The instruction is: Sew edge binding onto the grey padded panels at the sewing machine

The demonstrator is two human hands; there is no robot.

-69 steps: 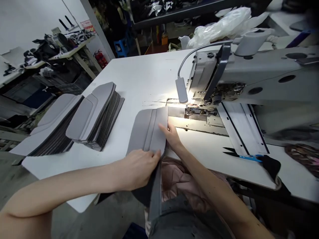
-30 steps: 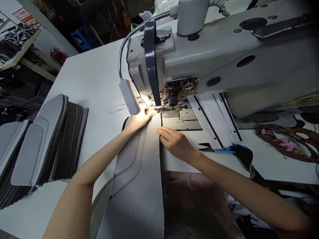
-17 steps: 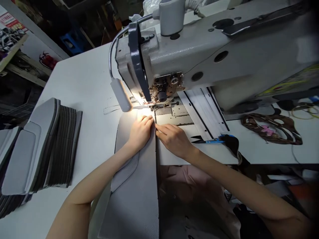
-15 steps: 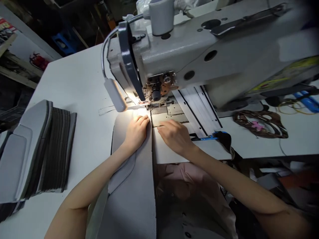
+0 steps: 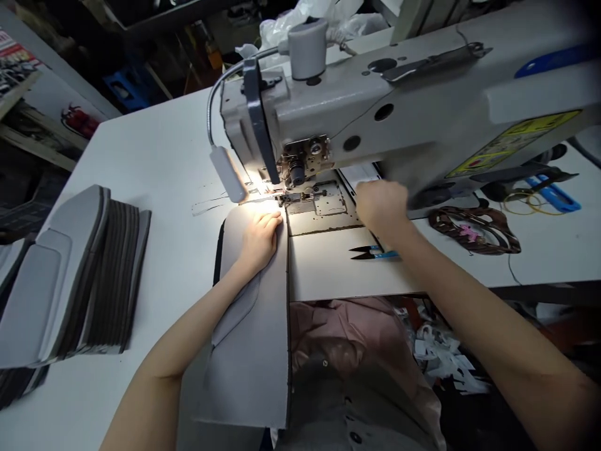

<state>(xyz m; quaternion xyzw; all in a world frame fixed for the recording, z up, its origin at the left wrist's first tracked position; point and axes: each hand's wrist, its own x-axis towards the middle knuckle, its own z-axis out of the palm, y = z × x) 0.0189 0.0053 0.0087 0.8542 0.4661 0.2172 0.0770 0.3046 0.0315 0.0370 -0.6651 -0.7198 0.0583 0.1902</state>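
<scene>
A grey padded fabric panel (image 5: 263, 369) with a dark edge runs from under the sewing machine's (image 5: 300, 113) presser foot toward my lap. My left hand (image 5: 260, 241) holds its upper end against the machine bed, fingers bent together close to the right edge, just in front of the lit needle area. Off to the right, my right hand (image 5: 382, 210) is closed like a fist over white strips with black edges (image 5: 359, 175). What its fingers hold, if anything, is hidden. Black-bladed thread snips with a blue handle (image 5: 369, 252) lie just below that hand.
A stack of grey padded panels (image 5: 94, 275) stands on the left of the white table (image 5: 154, 163). A small lamp (image 5: 228, 174) hangs by the needle. Toward the right lie a brown hair clip (image 5: 474, 230) with a pink ornament and a blue tool (image 5: 554, 193).
My right hand has moved right and away from me, from beside the panel to the white strips, and closed. My left hand stays on the panel. The view has shifted slightly.
</scene>
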